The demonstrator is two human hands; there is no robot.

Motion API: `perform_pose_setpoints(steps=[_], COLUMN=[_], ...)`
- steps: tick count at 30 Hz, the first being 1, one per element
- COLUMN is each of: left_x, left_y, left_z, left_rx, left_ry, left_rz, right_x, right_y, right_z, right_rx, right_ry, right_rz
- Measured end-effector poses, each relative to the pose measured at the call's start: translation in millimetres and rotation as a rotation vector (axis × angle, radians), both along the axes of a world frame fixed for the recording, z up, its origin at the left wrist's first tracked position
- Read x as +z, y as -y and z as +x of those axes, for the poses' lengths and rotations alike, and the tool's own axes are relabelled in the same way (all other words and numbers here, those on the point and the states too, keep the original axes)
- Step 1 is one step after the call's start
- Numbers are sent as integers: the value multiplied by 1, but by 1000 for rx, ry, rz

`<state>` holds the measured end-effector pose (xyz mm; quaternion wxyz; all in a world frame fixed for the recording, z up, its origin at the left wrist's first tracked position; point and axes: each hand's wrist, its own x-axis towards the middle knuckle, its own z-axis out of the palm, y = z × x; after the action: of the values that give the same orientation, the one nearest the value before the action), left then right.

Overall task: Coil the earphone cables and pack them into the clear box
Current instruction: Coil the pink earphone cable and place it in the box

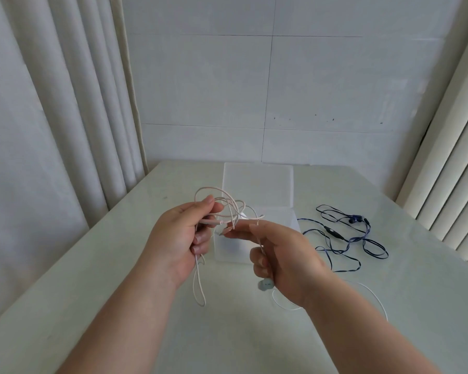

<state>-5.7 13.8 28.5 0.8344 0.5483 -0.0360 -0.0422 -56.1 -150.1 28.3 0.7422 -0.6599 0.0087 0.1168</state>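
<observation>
LOOSE ENDS: Above the desk [114,265], your left hand [181,233] clutches untidy loops of the pink cable [229,201], its fingers [200,242] curled round the bundle and the thumb pressed on top. Your right hand [284,255] pinches a strand at the bundle's 3 o'clock side between thumb and forefinger. Its lower fingers are wrapped round another length, from which a pale piece [265,285] hangs. A tail of the cable dangles from the left fist toward 6 o'clock.

The open box [257,184] lies on the desk at 12 o'clock from your hands; whether anything is in it cannot be told behind them. The blue earphones [333,232] sprawl uncoiled at its 3 o'clock. A white cable [373,295] curves on the desk under your right forearm, at 5 o'clock.

The step in hand looks to be coiling the pink set, whose loops are uneven and crossed. You would do well to hold the left hand as the fixed former and feed each turn with the right at one even size. Draw the dangling tail in last and wrap it round the coil's waist so it does not spring open in the box.
</observation>
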Motion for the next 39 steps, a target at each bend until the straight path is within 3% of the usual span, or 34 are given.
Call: perform_pose_setpoints(steps=[3,9,23,30,39], left_x=[-1,-1,-2,-4,3], left_y=[-1,-1,0,-10,-18], left_z=[1,0,-1,8,6], left_rx=[-10,-14,22,125,117], left_ry=[10,18,43,71,196], left_rz=[3,22,53,66,44], right_x=[2,1,1,11,15], right_y=[-1,-4,-9,15,43], right_z=[-2,-4,-5,3,12], right_rx=[47,78,9,-190,-444], right_ry=[18,113,8,-12,65], right_rz=[102,81,12,358,556])
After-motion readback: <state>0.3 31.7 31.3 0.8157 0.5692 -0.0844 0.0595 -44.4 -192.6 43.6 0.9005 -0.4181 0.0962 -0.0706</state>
